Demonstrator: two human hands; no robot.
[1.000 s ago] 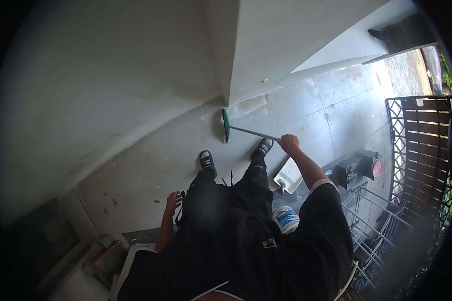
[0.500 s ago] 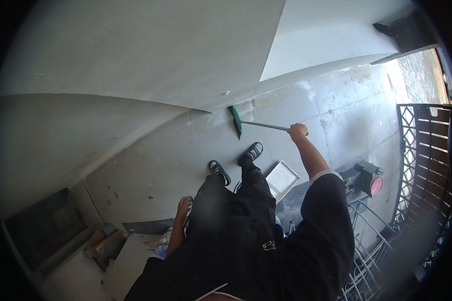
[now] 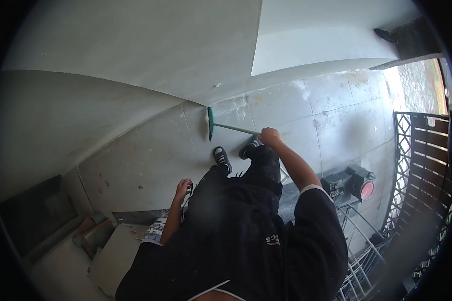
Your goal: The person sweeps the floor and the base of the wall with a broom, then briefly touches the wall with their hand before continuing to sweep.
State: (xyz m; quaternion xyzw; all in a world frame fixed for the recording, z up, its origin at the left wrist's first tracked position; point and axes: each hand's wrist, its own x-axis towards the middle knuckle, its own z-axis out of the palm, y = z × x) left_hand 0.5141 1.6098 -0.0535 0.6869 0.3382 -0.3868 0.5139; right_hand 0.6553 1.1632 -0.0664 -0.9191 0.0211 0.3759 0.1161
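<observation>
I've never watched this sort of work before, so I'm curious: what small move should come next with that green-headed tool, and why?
Probably a short pull with the right hand, drawing the green head along the floor, away from the wall. The head's far end appears close to the wall's corner, and the right hand grips the pole.

Noted green on the tool head [image 3: 211,123], edged in black, and pale grey-green on its handle [image 3: 236,129]. Logged black for the shirt [image 3: 226,246], with white lettering and pale sleeve trim; black again for the trousers [image 3: 264,171]. Recorded dark shoes [image 3: 222,159] with light grey bands. Read grey on the tiled floor [image 3: 286,110], streaked white and spotted brown. Found brown on the slats [image 3: 428,163], black criss-cross on the lattice [image 3: 397,173], pinkish red on the disc [image 3: 367,190].
</observation>
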